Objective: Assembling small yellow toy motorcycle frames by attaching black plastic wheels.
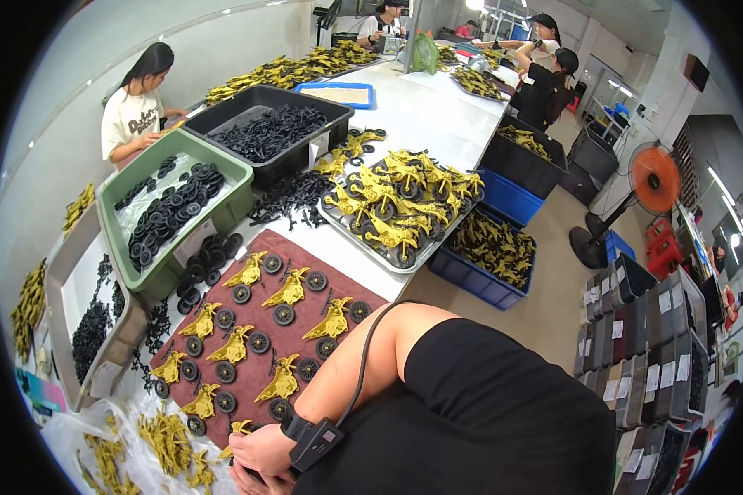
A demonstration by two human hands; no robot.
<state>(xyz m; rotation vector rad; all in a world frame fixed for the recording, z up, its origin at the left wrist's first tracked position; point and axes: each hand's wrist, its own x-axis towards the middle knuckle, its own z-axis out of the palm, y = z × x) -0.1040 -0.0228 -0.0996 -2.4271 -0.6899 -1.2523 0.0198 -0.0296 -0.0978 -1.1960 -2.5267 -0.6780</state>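
Black sleeve nearest. Right hand close against left hand, fingers partly hidden; cannot tell whether either clamps anything. Yellow toy motorbike just beside right hand, on maroon cloth; farther out, loaded tray on white worktop.

The right arm bends at the elbow — hands close together, the lower one partly hidden.
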